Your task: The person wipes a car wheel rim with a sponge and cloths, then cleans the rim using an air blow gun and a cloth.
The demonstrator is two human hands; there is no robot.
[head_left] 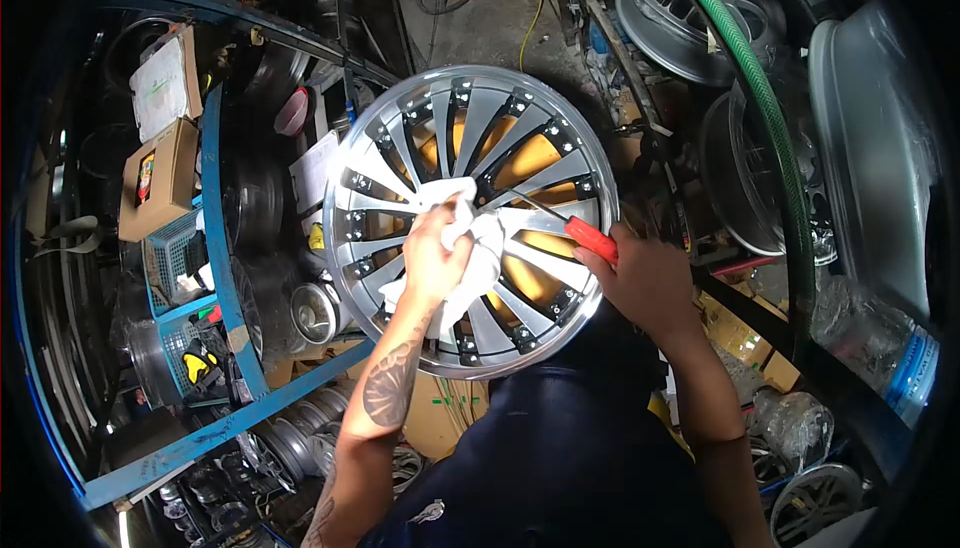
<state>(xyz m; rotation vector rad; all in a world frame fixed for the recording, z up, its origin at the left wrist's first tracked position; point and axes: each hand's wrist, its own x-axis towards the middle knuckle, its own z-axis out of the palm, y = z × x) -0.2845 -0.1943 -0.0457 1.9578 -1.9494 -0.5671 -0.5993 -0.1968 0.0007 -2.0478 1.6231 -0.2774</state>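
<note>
A silver alloy wheel rim (550,356) with black-accented spokes lies face up in front of me. My left hand (436,258) is closed on a white cloth (487,253), which is bunched over the hub and the lower left spokes. In my right hand (645,278), at the wheel's right edge, is a screwdriver (592,239) with a red handle. Its thin dark shaft slants up and left over the spokes toward the centre, where I cannot make out whether the tip touches. Something yellow (530,160) shows between the spokes from underneath.
Blue metal shelving (222,248) stands on the left, with a cardboard box (160,180) and blue plastic baskets (178,258). More rims (690,8) are stacked at the upper right. A green hose (765,98) hangs down the right side, near my right arm.
</note>
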